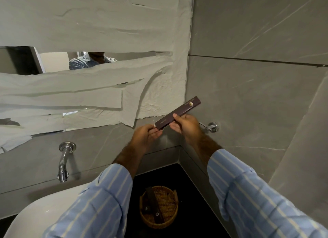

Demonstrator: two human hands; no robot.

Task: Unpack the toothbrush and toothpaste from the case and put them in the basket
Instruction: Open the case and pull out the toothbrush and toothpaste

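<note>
— Where's the case?
— Up by the wall; my right hand (184,125) grips the case (178,112), my left hand (146,134) pinches its near end.
— Risk?
— Contents could slide out and miss the basket (170,218); it's well below.

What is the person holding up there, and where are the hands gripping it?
A slim dark case: right hand around its middle, left hand pinching its lower end.
</note>
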